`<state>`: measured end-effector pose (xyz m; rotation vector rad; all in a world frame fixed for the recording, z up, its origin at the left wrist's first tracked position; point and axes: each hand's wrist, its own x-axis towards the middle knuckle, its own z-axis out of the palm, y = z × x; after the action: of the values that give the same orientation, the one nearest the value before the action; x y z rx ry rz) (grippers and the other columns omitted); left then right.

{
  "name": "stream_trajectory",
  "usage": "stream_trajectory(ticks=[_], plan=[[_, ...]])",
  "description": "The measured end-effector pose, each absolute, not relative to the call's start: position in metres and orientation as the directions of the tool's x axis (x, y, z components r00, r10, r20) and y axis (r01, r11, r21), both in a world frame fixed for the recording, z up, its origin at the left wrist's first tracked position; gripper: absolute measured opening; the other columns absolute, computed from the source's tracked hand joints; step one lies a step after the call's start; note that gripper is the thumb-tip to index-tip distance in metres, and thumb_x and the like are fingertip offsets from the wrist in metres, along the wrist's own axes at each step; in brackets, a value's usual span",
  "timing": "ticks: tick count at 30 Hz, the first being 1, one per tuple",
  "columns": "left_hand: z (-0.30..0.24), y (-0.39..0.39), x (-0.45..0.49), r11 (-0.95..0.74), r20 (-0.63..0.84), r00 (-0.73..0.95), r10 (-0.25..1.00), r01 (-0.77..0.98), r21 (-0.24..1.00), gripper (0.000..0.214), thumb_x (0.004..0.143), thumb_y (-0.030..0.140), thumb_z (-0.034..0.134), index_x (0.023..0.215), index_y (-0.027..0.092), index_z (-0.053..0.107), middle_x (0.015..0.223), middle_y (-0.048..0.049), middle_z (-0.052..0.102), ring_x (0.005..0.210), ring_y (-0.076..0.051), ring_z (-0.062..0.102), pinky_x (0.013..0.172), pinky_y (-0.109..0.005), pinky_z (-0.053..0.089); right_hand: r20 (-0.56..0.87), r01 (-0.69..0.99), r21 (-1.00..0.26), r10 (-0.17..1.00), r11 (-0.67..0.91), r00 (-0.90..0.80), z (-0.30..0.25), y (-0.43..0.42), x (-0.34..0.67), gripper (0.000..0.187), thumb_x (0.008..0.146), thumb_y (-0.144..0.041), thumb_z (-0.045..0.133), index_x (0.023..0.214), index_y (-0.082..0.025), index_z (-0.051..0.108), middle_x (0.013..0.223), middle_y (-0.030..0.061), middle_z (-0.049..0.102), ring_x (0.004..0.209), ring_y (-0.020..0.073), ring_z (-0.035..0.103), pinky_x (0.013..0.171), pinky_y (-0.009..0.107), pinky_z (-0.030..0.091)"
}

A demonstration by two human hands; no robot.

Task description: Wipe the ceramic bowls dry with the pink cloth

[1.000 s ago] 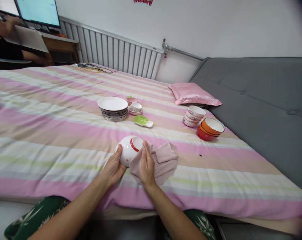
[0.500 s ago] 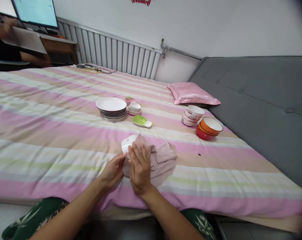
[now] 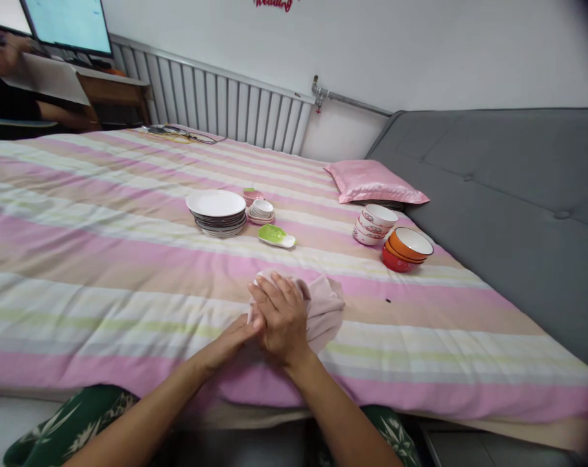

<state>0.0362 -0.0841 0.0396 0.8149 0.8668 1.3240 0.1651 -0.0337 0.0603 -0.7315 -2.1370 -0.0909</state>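
Observation:
A pale pink cloth is bunched over the near edge of the bed, in front of me. My right hand is closed over it, fingers wrapped round the folded part. From the left, my left hand grips below, its thumb against the cloth and its other fingers mostly hidden. The small white dish between my hands is now covered by the cloth and my right hand. Just beyond lies a green and white dish, touched by neither hand.
Behind are a stack of plates and small white bowls. To the right stand patterned white bowls and orange and red bowls. A pink pillow lies by the grey headboard. A person sits at a desk, far left.
My right hand has turned and closed over the cloth, shifting slightly right. The white dish, partly visible before, is now covered. My left thumb has moved right, close against my right hand.

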Motion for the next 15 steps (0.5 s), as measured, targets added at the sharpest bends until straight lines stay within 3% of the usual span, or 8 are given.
stream_trajectory(ticks=[6,11,15], plan=[[0.057,-0.088,0.040,0.126,-0.086,0.200,0.976,-0.196,0.972,0.040,0.073,0.043,0.069,0.107,0.021,0.070,0.108,-0.0054,0.069,0.114,-0.030,0.052,0.098,-0.038,0.039,0.671,0.582,-0.300,0.601,0.755,-0.434,0.078,-0.031,0.171,0.034,0.092,-0.025,0.043,0.121,-0.023,0.061,0.125,0.0013,0.063,0.121,0.0222,0.049,0.107,0.039,0.030],[0.061,-0.087,0.043,0.097,-0.055,0.273,0.960,-0.143,0.985,0.042,0.073,0.049,0.068,0.101,0.016,0.072,0.097,-0.0076,0.070,0.099,-0.029,0.058,0.085,-0.035,0.045,0.561,0.534,-0.451,0.692,0.715,-0.454,0.094,-0.024,0.178,0.034,0.092,-0.025,0.041,0.119,-0.024,0.062,0.124,0.0014,0.063,0.122,0.0212,0.050,0.106,0.038,0.032],[0.056,-0.085,0.046,0.066,-0.018,0.327,0.945,-0.137,0.988,0.037,0.074,0.045,0.069,0.096,0.015,0.070,0.089,-0.0058,0.069,0.085,-0.023,0.061,0.075,-0.030,0.046,0.477,0.409,-0.641,0.754,0.650,-0.451,0.095,-0.010,0.186,0.033,0.092,-0.026,0.041,0.115,-0.025,0.064,0.121,0.0015,0.065,0.119,0.0192,0.053,0.105,0.036,0.036]])
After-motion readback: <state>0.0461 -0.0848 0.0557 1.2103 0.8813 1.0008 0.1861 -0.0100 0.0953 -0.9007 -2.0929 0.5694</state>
